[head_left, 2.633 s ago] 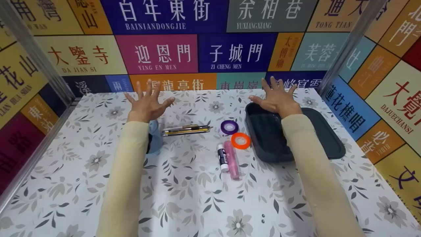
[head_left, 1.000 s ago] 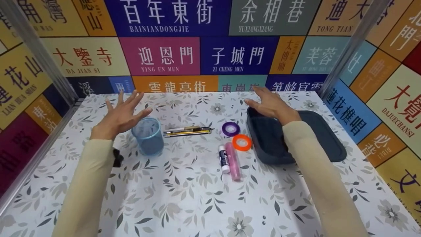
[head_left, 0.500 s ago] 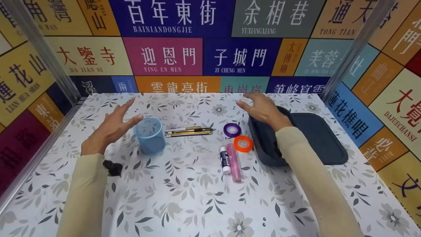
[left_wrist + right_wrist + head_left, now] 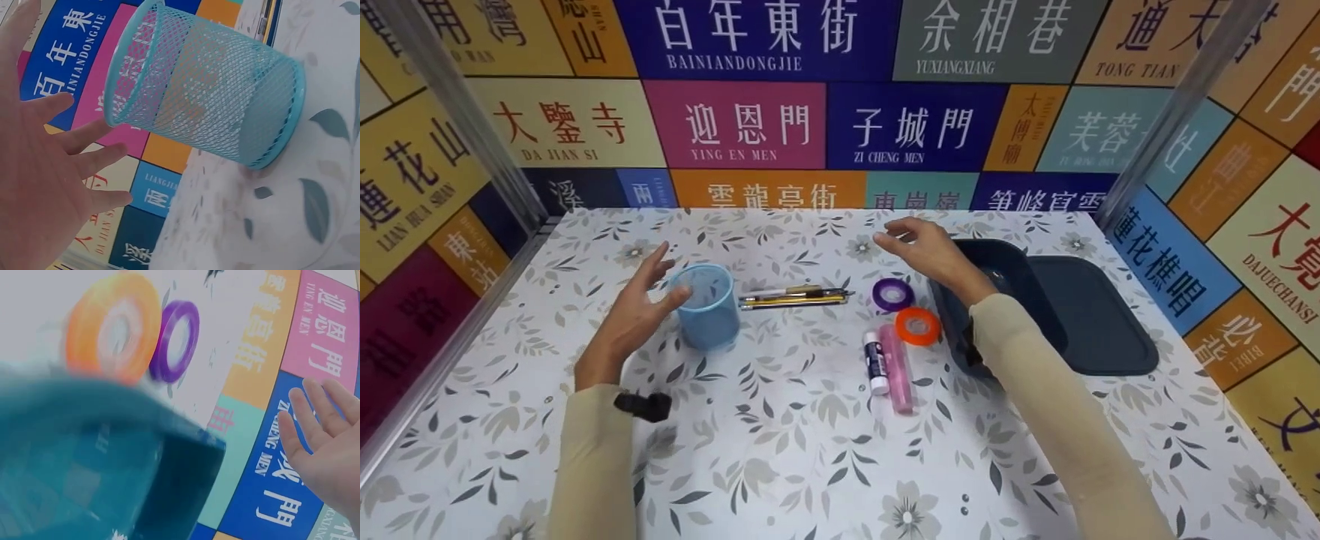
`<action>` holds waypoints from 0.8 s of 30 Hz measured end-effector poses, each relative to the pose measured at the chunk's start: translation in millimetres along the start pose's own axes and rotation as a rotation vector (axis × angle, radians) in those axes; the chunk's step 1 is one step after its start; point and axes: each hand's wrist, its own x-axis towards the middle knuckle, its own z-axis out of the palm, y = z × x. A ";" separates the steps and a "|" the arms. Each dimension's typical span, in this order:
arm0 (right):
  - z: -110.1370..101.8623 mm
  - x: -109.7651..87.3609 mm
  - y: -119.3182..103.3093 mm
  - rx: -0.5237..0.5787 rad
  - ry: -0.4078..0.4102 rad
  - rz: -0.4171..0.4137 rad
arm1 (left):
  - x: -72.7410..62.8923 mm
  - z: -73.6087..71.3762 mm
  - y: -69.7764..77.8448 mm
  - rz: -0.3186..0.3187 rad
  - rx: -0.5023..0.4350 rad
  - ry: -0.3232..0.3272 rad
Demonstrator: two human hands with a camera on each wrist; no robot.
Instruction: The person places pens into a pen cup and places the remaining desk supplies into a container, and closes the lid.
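Observation:
My left hand is held just left of a light-blue mesh pen cup, its fingers extended and thumb near the rim. The left wrist view shows the spread fingers beside the upright cup, palm bare. Over the back-left corner of a dark rectangular box, my right hand hovers with loosely bent fingers and nothing in it. Right of the cup lie several pens and pencils. Purple tape and orange tape lie against the box's left side.
A glue stick and a pink tube lie side by side at mid-table. The box's dark lid lies flat to its right. Printed panels wall the table's back and sides. Black straps sit at the wrists.
My left hand swung left from behind the cup, then came down beside it. My right hand drew leftward and lower, off the box's middle toward its back-left corner. The tabletop objects stayed put.

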 end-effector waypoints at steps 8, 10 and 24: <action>17.6 6.5 -5.2 0.131 -0.011 0.027 | -5.5 23.6 -13.4 0.034 -0.247 0.056; 23.3 8.2 -6.2 0.151 -0.015 -0.001 | -6.3 28.0 -16.3 0.034 -0.288 0.074; 56.3 23.6 -4.8 0.272 -0.060 0.010 | -3.4 43.2 -24.5 -0.068 -0.341 0.102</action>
